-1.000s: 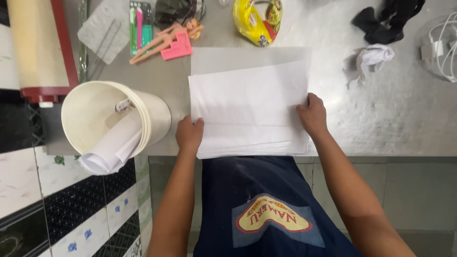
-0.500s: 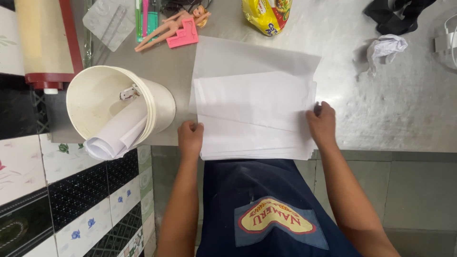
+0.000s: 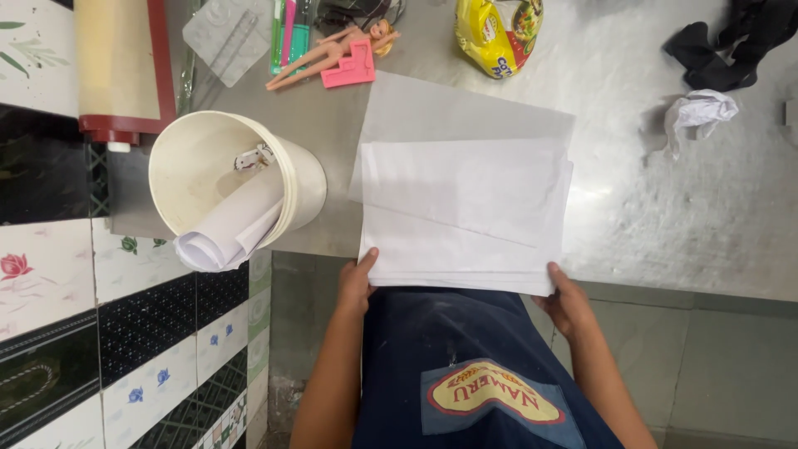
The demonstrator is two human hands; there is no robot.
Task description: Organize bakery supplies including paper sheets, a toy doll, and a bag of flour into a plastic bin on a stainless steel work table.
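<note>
Paper sheets [image 3: 465,208], one stack, grasped at both near corners by left hand [image 3: 356,287] and right hand [image 3: 568,303] fingers.

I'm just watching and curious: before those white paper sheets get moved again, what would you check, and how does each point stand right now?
1. Left hand on the paper stack at its near left corner: ok.
2. Right hand on the near right corner: ok.
3. Sheets squared up: not ok, the edges are staggered.
4. Stack fully on the steel table: not ok, the near edge overhangs.
5. White bucket apart from the stack: ok.
</note>
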